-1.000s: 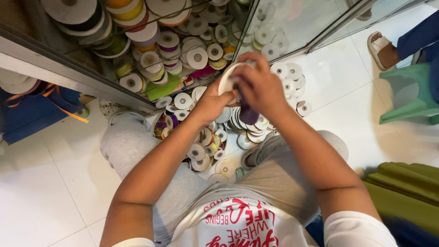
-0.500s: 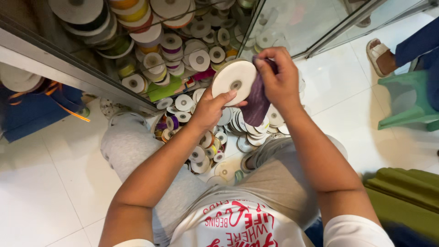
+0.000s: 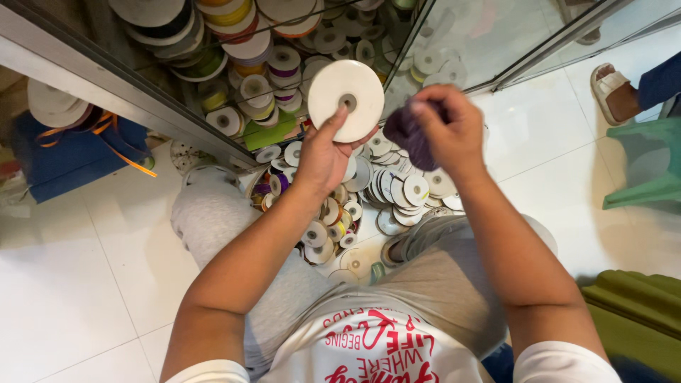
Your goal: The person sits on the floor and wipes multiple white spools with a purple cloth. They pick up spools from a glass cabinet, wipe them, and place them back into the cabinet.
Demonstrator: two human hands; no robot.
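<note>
My left hand (image 3: 325,152) holds up a white round ribbon spool (image 3: 345,100) by its lower edge, flat side toward me, with its centre hole showing. Just to the right, my right hand (image 3: 448,128) is closed on a bunch of dark purple ribbon (image 3: 411,132). The two hands are a little apart, raised above a heap of small ribbon spools (image 3: 397,188) lying on the white tiled floor between my knees.
A glass cabinet (image 3: 213,64) holds many ribbon spools of several colours. A blue box (image 3: 78,156) with an orange ribbon lies at the left. A green plastic stool (image 3: 642,170) and another person's sandalled foot (image 3: 613,89) are at the right.
The spool has come free of the purple ribbon. My left hand lifted the spool up and left, while my right hand drew the bunched ribbon off to the right.
</note>
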